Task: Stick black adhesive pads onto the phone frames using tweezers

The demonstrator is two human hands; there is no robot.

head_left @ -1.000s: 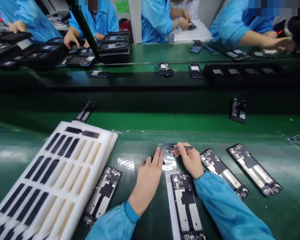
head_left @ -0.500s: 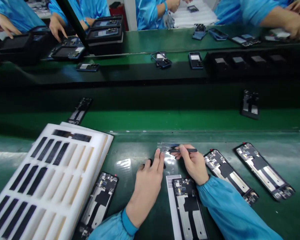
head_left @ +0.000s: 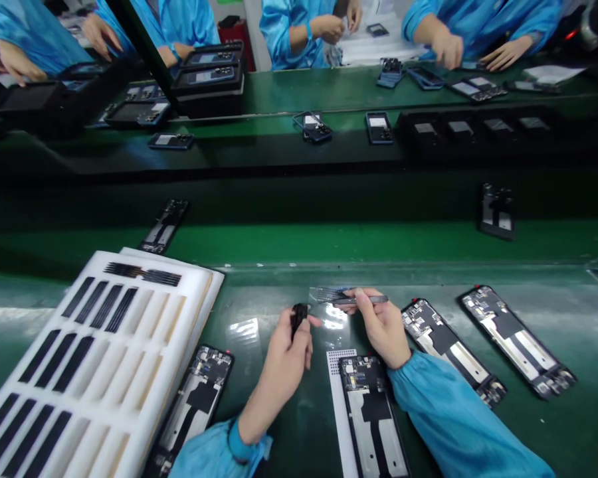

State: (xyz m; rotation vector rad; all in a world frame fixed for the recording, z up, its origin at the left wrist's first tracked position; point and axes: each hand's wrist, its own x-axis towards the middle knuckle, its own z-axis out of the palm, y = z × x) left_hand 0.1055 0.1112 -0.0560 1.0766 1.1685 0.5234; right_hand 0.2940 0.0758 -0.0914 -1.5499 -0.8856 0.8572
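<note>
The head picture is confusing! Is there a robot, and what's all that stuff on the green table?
There's no robot, just a person's two bare hands. The camera sits on their head, looking forward and down.

The left hand pinches a small dark part. The right hand holds a slim grey tool, perhaps tweezers.

On the green table lie what look like opened-up phones, showing their insides. At the left, a white foam tray has dark strips in some slots.

Across the table, co-workers in blue sleeves have their own hands busy.
</note>
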